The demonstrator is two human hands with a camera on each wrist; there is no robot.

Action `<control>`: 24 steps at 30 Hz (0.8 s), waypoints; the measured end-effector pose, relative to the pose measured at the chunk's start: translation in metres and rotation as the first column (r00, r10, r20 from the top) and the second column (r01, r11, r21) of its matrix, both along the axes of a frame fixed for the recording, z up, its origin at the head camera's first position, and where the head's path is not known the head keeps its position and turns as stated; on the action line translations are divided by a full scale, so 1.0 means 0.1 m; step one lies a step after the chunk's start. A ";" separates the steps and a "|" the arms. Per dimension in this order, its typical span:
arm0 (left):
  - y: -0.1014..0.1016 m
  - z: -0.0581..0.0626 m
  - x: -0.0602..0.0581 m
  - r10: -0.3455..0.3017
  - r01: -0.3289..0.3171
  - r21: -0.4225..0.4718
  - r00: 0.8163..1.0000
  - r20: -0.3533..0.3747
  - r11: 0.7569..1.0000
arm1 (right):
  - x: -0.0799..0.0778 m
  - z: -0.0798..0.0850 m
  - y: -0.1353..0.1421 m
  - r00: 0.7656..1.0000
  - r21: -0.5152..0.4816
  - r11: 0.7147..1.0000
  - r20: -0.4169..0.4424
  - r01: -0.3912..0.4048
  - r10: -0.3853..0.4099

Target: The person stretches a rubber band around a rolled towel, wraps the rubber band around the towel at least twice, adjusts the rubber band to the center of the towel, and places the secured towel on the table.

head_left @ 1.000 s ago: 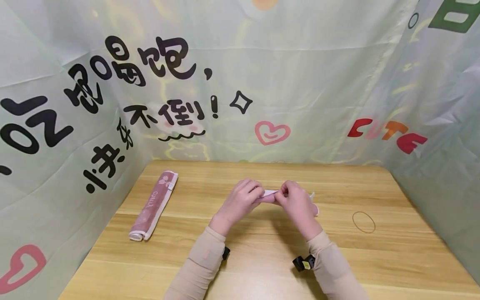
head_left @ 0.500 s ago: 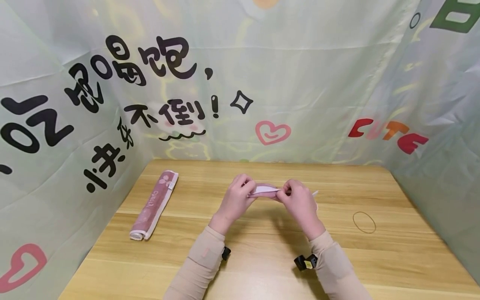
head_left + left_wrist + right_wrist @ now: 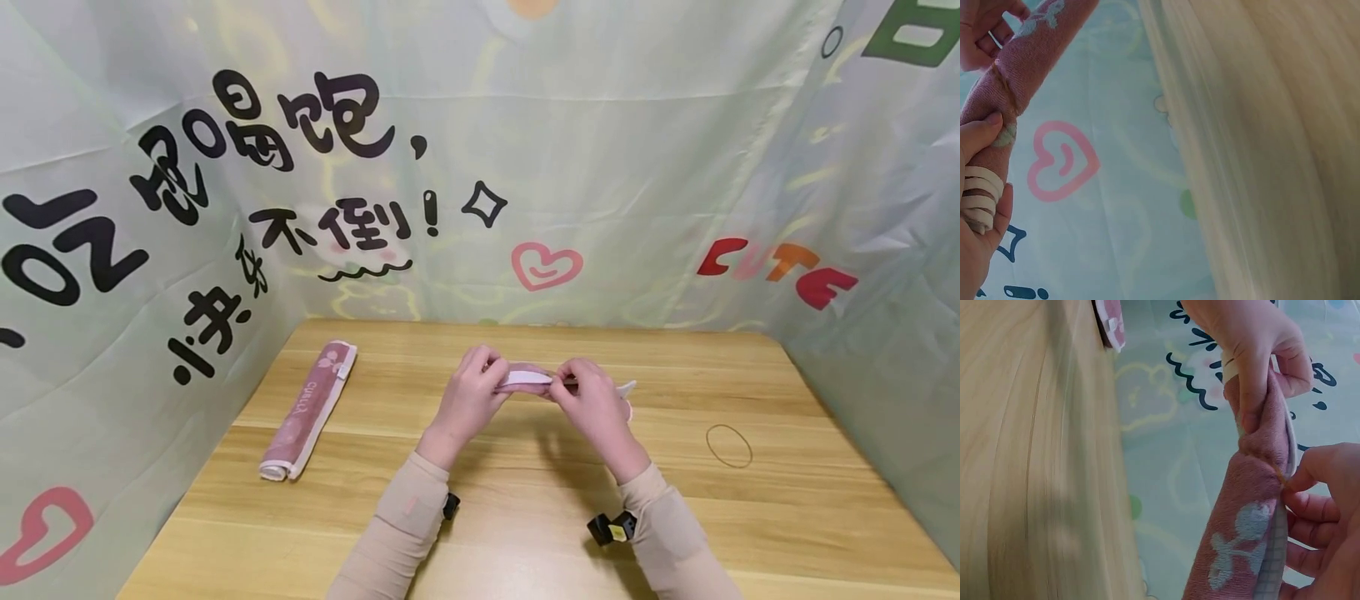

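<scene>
A rolled pink towel (image 3: 525,387) with a white edge is held above the table between both hands. My left hand (image 3: 467,398) grips the roll near its left end, where white coiled edging (image 3: 982,194) shows in the left wrist view. A thin brownish rubber band (image 3: 1279,473) cinches the roll near its middle. My right hand (image 3: 600,410) pinches this band between thumb and forefinger against the towel's side, its other fingers curled alongside. In the head view, the right hand covers much of the roll's right part.
Another rolled pink towel (image 3: 306,415) lies at the table's left side. A loose rubber band (image 3: 728,446) lies to the right on the wooden table (image 3: 517,542). Printed fabric walls (image 3: 622,183) stand behind and at both sides.
Both hands have lifted slightly, and the left hand has tilted so more of the towel's white edge shows. The other towel and the loose band have stayed put.
</scene>
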State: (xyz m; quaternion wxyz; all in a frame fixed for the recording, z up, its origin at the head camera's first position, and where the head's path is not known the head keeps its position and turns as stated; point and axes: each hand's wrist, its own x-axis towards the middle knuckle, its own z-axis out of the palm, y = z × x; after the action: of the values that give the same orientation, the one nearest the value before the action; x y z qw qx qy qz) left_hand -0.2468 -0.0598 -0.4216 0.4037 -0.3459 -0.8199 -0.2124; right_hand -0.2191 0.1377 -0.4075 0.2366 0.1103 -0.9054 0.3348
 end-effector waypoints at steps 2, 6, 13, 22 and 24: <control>0.00 -0.01 -0.01 0.007 -0.007 -0.003 1.000 0.000 1.000 | 0.00 0.01 0.00 1.000 -0.009 1.000 0.007 -0.025 0.025; 0.00 -0.02 -0.02 0.018 -0.019 0.011 1.000 0.020 1.000 | 0.00 0.02 0.01 0.996 -0.018 0.997 0.031 -0.080 0.080; -0.04 -0.03 -0.05 0.027 -0.028 0.026 0.999 0.018 0.999 | -0.06 -0.02 0.08 0.981 0.021 0.984 0.084 -0.178 0.176; -0.04 -0.02 -0.06 0.016 -0.017 0.037 1.000 0.022 0.999 | -0.14 -0.16 0.17 0.992 0.224 0.966 0.003 -0.126 0.129; -0.04 -0.02 -0.05 0.015 -0.017 0.029 0.998 0.063 0.999 | -0.14 -0.17 0.18 0.995 0.230 0.968 -0.001 -0.100 0.103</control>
State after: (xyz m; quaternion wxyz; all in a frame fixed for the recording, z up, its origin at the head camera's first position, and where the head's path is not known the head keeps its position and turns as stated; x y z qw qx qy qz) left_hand -0.2523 -0.0641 -0.4232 0.3844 -0.3266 -0.8317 -0.2322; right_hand -0.2333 0.1557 -0.4242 0.2105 0.1851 -0.9297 0.2390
